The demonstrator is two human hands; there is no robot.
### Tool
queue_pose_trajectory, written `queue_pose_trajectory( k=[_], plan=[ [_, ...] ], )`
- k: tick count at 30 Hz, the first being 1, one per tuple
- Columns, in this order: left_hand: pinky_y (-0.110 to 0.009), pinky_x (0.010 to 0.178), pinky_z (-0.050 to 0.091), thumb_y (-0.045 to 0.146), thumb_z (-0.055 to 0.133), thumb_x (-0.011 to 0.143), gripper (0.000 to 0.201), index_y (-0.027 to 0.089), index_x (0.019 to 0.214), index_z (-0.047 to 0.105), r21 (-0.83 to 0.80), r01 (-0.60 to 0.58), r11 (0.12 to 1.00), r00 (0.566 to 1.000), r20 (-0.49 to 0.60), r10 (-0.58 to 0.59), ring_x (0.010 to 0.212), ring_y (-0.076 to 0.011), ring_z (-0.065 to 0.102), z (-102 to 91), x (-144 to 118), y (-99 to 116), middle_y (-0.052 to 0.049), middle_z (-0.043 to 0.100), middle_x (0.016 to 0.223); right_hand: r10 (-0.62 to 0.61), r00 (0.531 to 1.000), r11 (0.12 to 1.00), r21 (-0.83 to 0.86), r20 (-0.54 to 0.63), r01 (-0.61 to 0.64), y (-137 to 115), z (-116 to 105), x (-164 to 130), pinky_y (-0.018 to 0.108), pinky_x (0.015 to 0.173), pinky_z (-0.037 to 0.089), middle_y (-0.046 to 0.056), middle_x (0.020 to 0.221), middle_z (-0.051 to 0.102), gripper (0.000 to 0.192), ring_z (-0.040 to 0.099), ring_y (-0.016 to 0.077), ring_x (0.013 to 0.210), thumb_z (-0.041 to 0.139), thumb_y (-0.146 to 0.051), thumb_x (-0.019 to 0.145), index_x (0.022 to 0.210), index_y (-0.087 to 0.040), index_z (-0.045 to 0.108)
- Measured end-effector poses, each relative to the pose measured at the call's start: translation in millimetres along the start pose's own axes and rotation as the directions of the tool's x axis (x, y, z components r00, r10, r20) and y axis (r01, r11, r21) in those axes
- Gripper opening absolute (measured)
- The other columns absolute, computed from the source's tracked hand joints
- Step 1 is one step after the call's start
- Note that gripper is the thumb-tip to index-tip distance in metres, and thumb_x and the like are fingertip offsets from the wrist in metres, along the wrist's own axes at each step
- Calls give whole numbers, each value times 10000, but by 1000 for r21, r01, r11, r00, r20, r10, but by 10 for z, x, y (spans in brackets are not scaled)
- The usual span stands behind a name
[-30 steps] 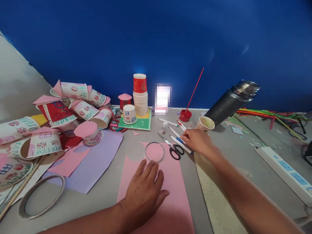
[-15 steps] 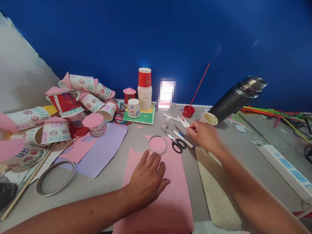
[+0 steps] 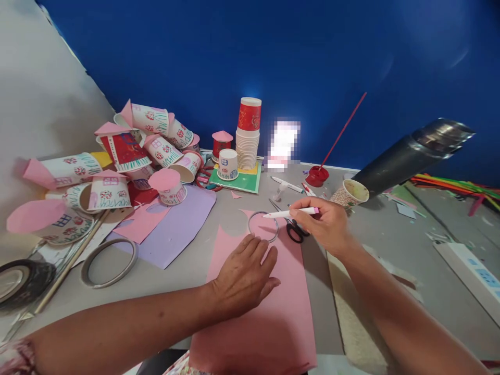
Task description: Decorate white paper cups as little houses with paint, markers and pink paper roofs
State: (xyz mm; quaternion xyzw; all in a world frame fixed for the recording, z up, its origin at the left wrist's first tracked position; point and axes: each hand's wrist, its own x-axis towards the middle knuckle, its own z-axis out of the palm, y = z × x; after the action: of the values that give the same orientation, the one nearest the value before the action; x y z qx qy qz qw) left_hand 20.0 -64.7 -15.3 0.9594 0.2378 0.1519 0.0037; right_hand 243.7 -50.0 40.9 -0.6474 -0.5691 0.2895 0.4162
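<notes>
My left hand (image 3: 247, 275) lies flat on a sheet of pink paper (image 3: 258, 333), fingers stretched out, the fingertips at the near edge of a thin ring (image 3: 249, 227). Through that ring the pink paper shows. In my right hand (image 3: 327, 225) a white marker (image 3: 279, 214) with a pink end is pinched; its tip points left, over the ring. Whether the tip touches the paper I cannot tell. Black-handled scissors (image 3: 295, 232) lie just beneath my right hand, partly covered. Curved cut-outs mark the far edge of the paper.
Decorated paper cups (image 3: 109, 191) with pink tops are heaped at the left, near purple paper (image 3: 183, 229) and a tape roll (image 3: 86, 271). A cup stack (image 3: 247, 148) stands at the back. To the right are a patterned cup (image 3: 349, 194), a dark flask (image 3: 390, 159) and a power strip (image 3: 469, 276).
My right hand has come back from the pens, bringing the white marker over the ring. My left hand stays on the paper by the ring. The whole view has shifted slightly.
</notes>
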Motion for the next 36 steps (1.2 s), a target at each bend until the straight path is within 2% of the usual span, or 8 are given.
queue_pose_trajectory(
  k=[2,4,9,14,22,28,32,36],
  plan=[
    [-516,1016,499,450,709,903,537,54,1250,606,-11,5,1000,1000,7,-5,1025,-349,592,-7,19,-9,-185,646,1121,-12,1000,1000,-22,-14,12,-7,52,29,241,467,362,-51,550,568,136,483,107,459,720,-340,810,815,-205,725],
    [-508,1009,497,467,720,895,523,52,1199,624,-16,13,1000,1000,26,-12,992,-340,587,-10,40,-15,-169,643,1074,-17,1000,999,-28,-13,16,-18,97,49,239,459,361,-56,549,564,102,484,104,444,712,-310,799,798,-208,705],
    [-495,986,491,489,690,920,435,74,1046,671,16,-11,1000,1000,13,11,898,-312,575,13,63,-18,-123,627,942,7,997,1000,1,81,-7,-12,206,87,253,449,359,-71,514,531,118,477,114,411,680,-335,829,821,-218,685],
    [-473,922,504,490,669,935,414,81,1001,684,12,-11,1000,1000,-7,11,894,-313,563,52,54,-25,-124,631,928,-118,986,983,-126,117,132,-7,308,119,264,537,386,-52,555,570,107,489,120,490,651,-300,841,791,-212,684],
    [-431,787,513,495,643,950,398,99,962,689,4,-12,1000,999,30,12,860,-303,555,54,52,-53,-117,639,916,-323,930,910,-212,174,356,6,356,175,277,658,442,25,821,761,125,642,163,701,613,-246,893,837,-210,720],
    [-427,813,518,516,651,940,423,96,957,694,11,-14,1000,999,44,14,869,-305,565,76,59,-50,-117,644,911,-444,867,778,-382,228,499,104,273,212,295,731,456,49,851,752,153,667,192,777,556,-199,933,905,-198,706],
    [-436,828,527,528,637,949,436,97,980,690,7,-17,1000,998,60,17,888,-309,569,68,55,-56,-128,651,938,-376,865,637,-585,332,502,18,193,192,315,681,400,70,827,750,171,662,218,752,526,-172,927,898,-187,694],
    [-438,826,532,521,660,936,434,91,987,683,-13,-22,1000,998,56,23,897,-312,573,60,52,-64,-132,653,947,-141,883,544,-710,448,447,-272,138,201,322,660,341,85,808,757,177,665,235,753,524,-155,922,879,-172,694]
  ],
)
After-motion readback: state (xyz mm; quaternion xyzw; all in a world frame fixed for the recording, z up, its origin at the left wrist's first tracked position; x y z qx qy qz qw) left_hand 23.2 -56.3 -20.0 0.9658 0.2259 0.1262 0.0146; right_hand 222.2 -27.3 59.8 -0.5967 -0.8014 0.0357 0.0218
